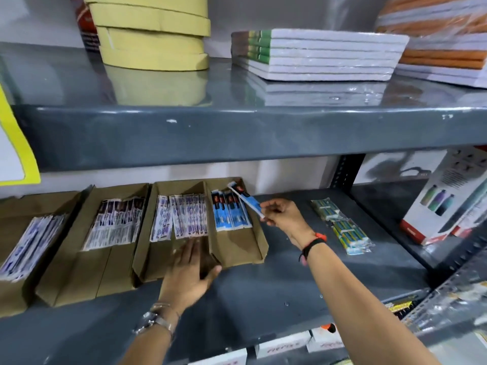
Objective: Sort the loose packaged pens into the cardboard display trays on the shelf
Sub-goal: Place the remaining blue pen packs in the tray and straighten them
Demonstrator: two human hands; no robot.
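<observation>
Blue packaged pen [243, 200] pinched at near end by right hand [283, 218] above cardboard tray [237, 248]; light, flimsy, slippery film judged. Left hand [188, 272] spread flat on tray front.

pen wrapper print [184, 217] unreadable, leftmost tray [15, 293] cropped

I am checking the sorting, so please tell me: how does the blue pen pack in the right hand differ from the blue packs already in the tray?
The held blue pack is pinched at its near end by the right hand; the tray's blue packs are untouched. The held pack tilts, raised over the tray, while those lie flat side by side. It is single; they form a row. All share the same blue print.
</observation>
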